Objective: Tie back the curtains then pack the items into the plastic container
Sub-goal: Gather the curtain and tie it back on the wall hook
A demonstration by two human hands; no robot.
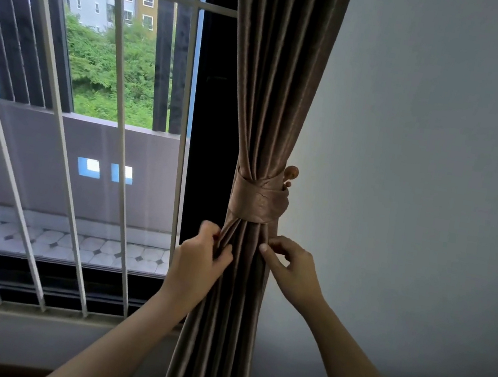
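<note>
A gathered brown pleated fabric curtain (270, 94) hung beside the white-barred window (100, 132), cinched by a matching fabric tieback band (257, 201). Just below it, the left hand (201, 257) and right hand (292, 265) pinched folds.

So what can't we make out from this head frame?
- The plastic container and items: outside the head view.
- How the tieback fastens to the hook: hidden behind the curtain.
- Fingertips of the left hand: buried in the folds it grips.
- Curtain top and hem: cut off by frame edges.
</note>
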